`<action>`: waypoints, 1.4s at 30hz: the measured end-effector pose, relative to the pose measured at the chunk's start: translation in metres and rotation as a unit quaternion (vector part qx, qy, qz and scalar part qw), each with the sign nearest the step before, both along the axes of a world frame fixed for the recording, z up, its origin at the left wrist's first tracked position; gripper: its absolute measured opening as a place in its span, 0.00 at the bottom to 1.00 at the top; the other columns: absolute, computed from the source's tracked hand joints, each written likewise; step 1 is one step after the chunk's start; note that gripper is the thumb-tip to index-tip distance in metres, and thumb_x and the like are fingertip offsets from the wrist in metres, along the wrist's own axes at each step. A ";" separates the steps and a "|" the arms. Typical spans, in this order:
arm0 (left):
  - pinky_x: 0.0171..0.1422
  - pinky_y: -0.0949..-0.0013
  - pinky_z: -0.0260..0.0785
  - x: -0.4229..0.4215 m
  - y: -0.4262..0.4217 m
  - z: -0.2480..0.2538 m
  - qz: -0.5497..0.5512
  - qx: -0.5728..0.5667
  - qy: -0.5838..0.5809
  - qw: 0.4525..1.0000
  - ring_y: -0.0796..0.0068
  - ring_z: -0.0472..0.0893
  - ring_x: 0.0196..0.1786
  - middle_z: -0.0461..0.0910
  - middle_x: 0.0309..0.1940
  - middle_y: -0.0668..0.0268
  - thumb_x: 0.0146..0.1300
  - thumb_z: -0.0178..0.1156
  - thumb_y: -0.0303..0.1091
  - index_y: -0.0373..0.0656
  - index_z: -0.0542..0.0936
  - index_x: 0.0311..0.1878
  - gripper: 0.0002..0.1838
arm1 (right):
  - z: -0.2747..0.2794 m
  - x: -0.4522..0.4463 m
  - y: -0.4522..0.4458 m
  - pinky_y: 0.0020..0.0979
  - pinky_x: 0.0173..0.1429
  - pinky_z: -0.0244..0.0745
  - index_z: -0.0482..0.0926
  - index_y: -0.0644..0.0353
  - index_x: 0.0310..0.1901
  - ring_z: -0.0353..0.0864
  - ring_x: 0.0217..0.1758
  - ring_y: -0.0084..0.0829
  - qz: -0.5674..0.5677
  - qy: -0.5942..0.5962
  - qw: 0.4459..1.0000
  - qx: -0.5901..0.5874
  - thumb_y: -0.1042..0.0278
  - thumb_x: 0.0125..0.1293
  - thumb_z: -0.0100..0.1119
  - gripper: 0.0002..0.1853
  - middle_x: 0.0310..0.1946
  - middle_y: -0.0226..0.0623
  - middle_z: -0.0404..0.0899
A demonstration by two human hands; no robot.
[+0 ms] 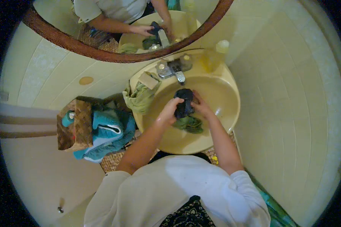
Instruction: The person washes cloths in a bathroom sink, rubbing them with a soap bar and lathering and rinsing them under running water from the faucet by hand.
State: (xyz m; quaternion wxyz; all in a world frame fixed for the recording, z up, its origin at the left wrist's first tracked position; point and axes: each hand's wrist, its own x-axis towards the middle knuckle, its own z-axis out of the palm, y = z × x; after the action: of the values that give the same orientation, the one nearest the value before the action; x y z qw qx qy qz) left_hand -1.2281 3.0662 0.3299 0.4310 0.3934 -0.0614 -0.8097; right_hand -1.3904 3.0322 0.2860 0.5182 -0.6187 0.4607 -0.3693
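Note:
Over the yellow sink basin (225, 90) I hold a bunched dark navy cloth (184, 99) between both hands. My left hand (171, 109) grips its left side, the thumb lying over the front. On the opposite side my right hand (201, 105) presses its fingers against the bundle; some fingertips are hidden. Below the bundle, a wet-looking dark green cloth (192, 125) lies in the basin. The faucet (180, 77) is just beyond my hands, and I cannot make out whether water runs from it.
A light green cloth (140, 99) drapes over the sink's left rim, with a soap bar (148, 80) on top. A bottle of yellow liquid (212, 62) stands at the back right. Left are a woven basket (83, 123) and teal towels (108, 123). A wood-framed mirror (102, 56) hangs above.

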 end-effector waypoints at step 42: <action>0.46 0.66 0.65 0.000 0.006 -0.058 -0.001 -0.063 0.000 0.998 0.73 0.73 0.40 0.72 0.35 0.68 0.55 0.49 0.42 0.41 0.69 0.41 0.16 | 0.060 0.061 0.051 0.28 0.41 0.67 0.72 0.60 0.32 0.73 0.33 0.32 -0.022 -0.087 0.989 -0.119 0.68 0.42 0.63 0.14 0.28 0.35 0.74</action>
State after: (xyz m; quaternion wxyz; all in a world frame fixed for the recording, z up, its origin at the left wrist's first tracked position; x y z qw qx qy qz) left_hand -1.2285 3.0723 0.2719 0.4545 0.3652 -0.1123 -0.8046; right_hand -1.3291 3.0831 0.3458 0.4704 -0.6316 0.3801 -0.4851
